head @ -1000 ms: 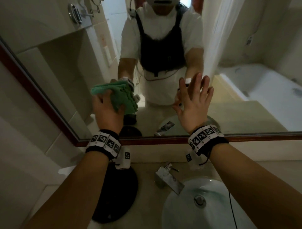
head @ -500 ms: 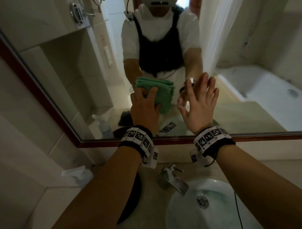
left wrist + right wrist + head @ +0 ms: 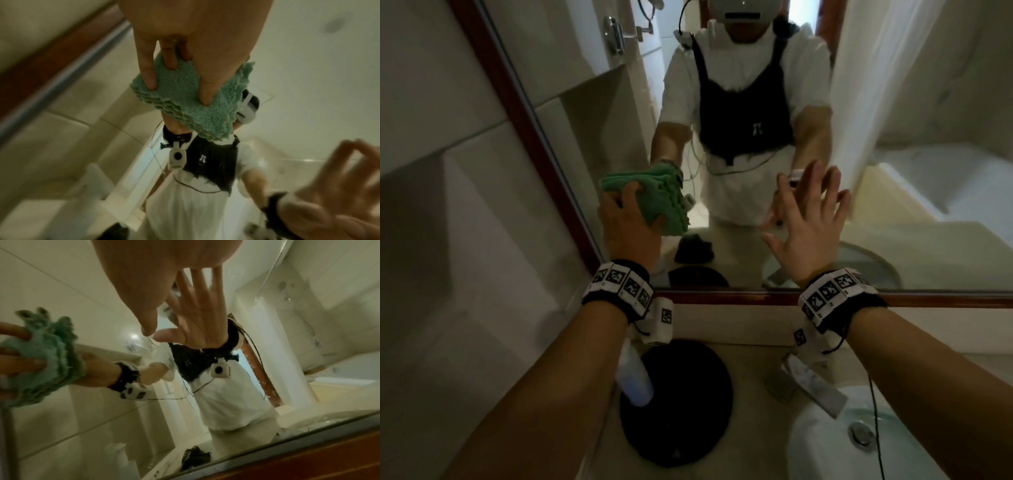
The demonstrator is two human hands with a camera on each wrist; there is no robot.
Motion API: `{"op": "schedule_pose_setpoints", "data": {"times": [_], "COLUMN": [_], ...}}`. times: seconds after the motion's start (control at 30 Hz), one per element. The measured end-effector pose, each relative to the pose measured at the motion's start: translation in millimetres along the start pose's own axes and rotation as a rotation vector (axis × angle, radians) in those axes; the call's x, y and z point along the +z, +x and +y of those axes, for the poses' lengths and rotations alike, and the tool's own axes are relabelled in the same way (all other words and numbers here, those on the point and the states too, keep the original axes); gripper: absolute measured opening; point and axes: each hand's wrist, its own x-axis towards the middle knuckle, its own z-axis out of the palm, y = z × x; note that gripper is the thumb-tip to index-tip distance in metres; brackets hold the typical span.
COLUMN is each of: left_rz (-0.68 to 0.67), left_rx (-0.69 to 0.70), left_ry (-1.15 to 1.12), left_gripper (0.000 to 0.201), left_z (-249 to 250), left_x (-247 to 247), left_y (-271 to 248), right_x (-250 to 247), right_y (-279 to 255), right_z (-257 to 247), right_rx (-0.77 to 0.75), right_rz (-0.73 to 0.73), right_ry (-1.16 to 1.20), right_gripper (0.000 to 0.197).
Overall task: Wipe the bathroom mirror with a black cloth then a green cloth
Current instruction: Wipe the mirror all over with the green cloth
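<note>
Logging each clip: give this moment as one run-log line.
stage: green-cloth wipe | left hand: presses green cloth on mirror | right hand: flat on glass | black cloth: not in hand

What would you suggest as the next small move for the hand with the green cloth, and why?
Probably sweep the green cloth sideways toward the right hand. The left hand presses the cloth flat on the mirror near its left frame, while the right hand rests open on the glass, so the glass between them looks like the next strip to wipe.

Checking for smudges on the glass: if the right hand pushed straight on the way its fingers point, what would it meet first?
Most likely the mirror itself: the right hand is open, fingertips at or almost on the glass. Contact depth is unclear.
</note>
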Motion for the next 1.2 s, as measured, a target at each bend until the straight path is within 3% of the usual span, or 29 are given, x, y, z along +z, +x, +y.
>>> {"op": "schedule_pose_setpoints", "data": {"times": [0.2,0.33,0.5,0.7,0.87,0.97,1.2], "left_rz": [0.023,0.018,0.014,-0.125,-0.100,-0.084,-0.051], "left_rx": [-0.039,-0.050,-0.054,0.209,0.255,0.191,-0.124], "left_ry": [0.082,0.062,0.042,0.045,0.056,0.033,0.072], "left_gripper": [0.071,0.072,0.068,0.060,0.057,0.058,0.062], "left_z": [-58.7,-69.9,-41.3,29.5,27.3,5.0,-82.8], "left_x": [-16.6,-14.3,0.9,47.0,56.4,48.2,22.8], "left_y": [12.8,15.4,0.9,-42.3,-43.1,-37.7,-20.3], "right_x": [8.4,9.3,12.1,17.1,19.9,21.7,25.1], "right_y": [-0.9,-1.0,-1.2,-2.8,-3.3,-3.3,-2.7], "right_z": [-2.9,-2.0,-1.6,2.2,4.5,4.8,5.7], "right_rx": [0.004,0.002,-0.006,-0.023,-0.046,-0.050,-0.050], "right_rz": [0.010,0.004,0.031,0.045,0.074,0.081,0.093], "right_ry": [-0.006,-0.012,-0.020,-0.029,-0.023,-0.019,-0.028], "right_gripper": [0.097,0.099,0.099,0.098,0.093,0.093,0.092]}}
